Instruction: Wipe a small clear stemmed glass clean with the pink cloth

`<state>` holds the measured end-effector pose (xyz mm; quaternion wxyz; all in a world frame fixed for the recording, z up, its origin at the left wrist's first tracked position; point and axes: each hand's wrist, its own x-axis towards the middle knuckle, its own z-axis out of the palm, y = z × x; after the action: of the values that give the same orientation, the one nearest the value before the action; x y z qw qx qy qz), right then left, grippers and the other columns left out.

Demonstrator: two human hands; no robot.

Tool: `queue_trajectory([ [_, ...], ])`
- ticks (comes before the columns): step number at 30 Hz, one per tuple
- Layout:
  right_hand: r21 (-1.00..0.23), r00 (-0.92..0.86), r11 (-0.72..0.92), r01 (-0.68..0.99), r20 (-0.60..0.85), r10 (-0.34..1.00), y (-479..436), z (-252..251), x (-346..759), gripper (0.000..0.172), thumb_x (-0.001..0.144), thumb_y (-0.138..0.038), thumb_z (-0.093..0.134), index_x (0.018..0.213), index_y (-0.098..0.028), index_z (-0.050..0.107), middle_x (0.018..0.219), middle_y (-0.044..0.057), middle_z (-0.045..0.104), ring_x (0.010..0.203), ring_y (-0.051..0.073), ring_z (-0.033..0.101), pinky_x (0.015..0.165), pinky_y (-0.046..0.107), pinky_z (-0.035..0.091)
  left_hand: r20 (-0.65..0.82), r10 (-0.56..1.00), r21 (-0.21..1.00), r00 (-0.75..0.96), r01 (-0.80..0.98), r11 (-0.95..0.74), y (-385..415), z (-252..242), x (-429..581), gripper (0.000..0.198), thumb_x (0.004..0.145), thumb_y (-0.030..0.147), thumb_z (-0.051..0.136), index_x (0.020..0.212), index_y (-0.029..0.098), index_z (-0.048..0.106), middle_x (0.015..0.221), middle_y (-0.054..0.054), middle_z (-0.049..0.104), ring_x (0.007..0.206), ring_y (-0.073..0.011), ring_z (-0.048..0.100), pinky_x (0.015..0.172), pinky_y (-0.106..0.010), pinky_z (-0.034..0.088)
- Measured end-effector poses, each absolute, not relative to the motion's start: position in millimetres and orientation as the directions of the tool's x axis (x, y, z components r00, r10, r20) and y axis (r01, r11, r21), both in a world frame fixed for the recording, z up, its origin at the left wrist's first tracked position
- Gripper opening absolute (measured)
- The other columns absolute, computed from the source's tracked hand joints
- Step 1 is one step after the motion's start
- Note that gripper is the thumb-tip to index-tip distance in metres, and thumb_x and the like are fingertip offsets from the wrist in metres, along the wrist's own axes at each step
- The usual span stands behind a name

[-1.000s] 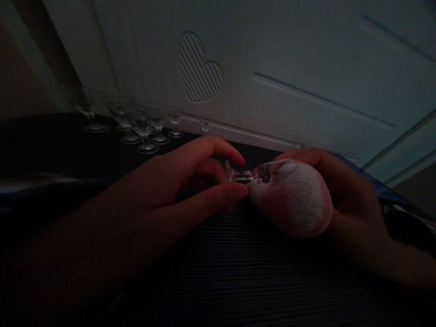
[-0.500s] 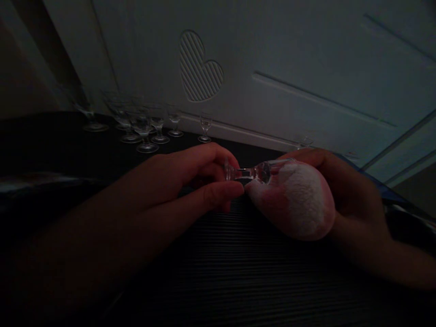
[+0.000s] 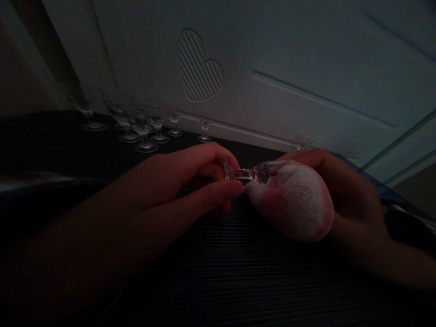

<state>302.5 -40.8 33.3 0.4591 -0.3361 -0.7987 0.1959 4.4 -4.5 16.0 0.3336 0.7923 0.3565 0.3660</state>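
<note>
A small stemmed glass (image 3: 245, 174) lies sideways between my two hands. My left hand (image 3: 190, 181) pinches its foot between thumb and fingers. At the right, my right hand (image 3: 350, 200) is closed around a soft pink-and-white fluffy cloth (image 3: 303, 204), which is bunched into a rounded lump. The cloth lies against the bowl end of the glass and partly covers it. Most of my right fingers are hidden behind the cloth.
Several stemmed glasses (image 3: 146, 146) stand upright on the dark ribbed table (image 3: 231, 272) at the back left. A small one (image 3: 205, 127) stands near the pale panel (image 3: 289, 41) with a heart relief. Another glass (image 3: 303, 143) is partly hidden behind my right hand.
Almost nothing differs. The cloth and the glass have shifted very slightly to the left, with both hands keeping their hold.
</note>
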Motion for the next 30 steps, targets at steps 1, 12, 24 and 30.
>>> queue_trajectory([
  [1,-0.615,-0.363,0.702,0.359,0.601,0.712,-41.1,33.8,302.9,0.031,0.102,-0.038,0.111,0.106,-0.035,0.081,0.100,-0.005,0.091,0.083,0.020,0.088,0.072,0.026,0.073,0.338,0.810,0.788,0.480,0.326,-0.522,-3.9,16.1,5.4,0.023,0.120,0.054,0.073,0.107,0.041,0.087,0.086,0.011,0.079,0.078,-0.0132,0.072,0.064,-0.012,0.055],
  [12,-0.600,-0.358,0.702,0.383,0.604,0.712,-41.0,32.2,303.3,0.027,0.102,-0.032,0.108,0.110,-0.034,0.082,0.103,-0.003,0.093,0.085,0.022,0.090,0.074,0.028,0.074,0.383,0.798,0.753,0.465,0.344,-0.561,-4.6,12.9,7.5,0.023,0.118,0.054,0.075,0.108,0.038,0.089,0.081,0.010,0.079,0.069,-0.0139,0.068,0.060,-0.014,0.054],
  [24,-0.621,-0.346,0.686,0.379,0.593,0.727,-44.0,35.8,303.1,0.028,0.100,-0.032,0.109,0.108,-0.034,0.082,0.099,-0.004,0.092,0.081,0.021,0.087,0.070,0.026,0.071,0.341,0.805,0.763,0.486,0.357,-0.539,-4.2,11.8,3.8,0.042,0.121,0.069,0.062,0.135,0.040,0.089,0.103,0.003,0.091,0.111,-0.0295,0.090,0.096,-0.031,0.073],
  [30,-0.587,-0.367,0.705,0.399,0.602,0.709,-42.3,33.4,307.5,0.024,0.103,-0.024,0.100,0.111,-0.036,0.081,0.103,-0.006,0.092,0.086,0.019,0.089,0.076,0.023,0.073,0.385,0.778,0.763,0.496,0.303,-0.571,4.6,12.7,12.8,0.055,0.118,0.074,0.055,0.145,0.039,0.088,0.119,0.001,0.094,0.140,-0.0370,0.089,0.116,-0.038,0.076],
])
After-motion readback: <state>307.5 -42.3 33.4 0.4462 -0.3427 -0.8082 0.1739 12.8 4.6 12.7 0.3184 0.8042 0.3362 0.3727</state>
